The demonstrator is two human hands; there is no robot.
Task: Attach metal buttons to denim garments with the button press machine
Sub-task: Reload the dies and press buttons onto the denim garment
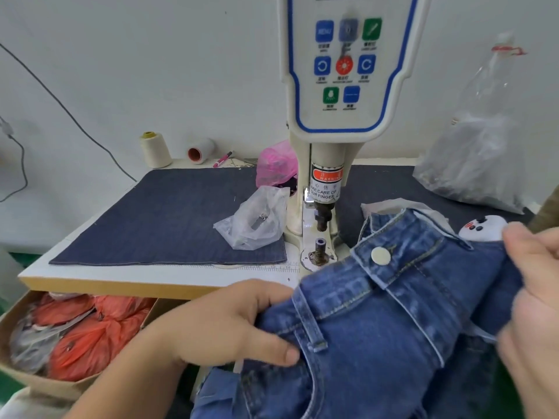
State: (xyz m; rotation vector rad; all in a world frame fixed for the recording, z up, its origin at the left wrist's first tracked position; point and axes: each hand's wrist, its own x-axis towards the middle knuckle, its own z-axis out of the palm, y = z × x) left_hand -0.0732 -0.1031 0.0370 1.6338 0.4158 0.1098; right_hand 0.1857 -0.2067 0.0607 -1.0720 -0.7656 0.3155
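Observation:
Blue denim jeans (357,337) lie across the table's front edge, waistband toward the machine. A pale metal button (380,256) sits on the waistband. My left hand (230,322) grips the jeans at the left, thumb on top near a belt loop. My right hand (532,300) grips the bunched denim at the right edge. The button press machine (341,86) rises behind, its upper punch (321,219) above the lower die (320,246), just left of the waistband. Nothing sits between punch and die.
A dark denim mat (169,219) covers the table, with a clear plastic bag (257,222) and a pink bag (276,164) beside the machine. Thread cones (155,149) stand at the back. A large clear bag (478,152) sits right. An open drawer (27,373) holds orange bags.

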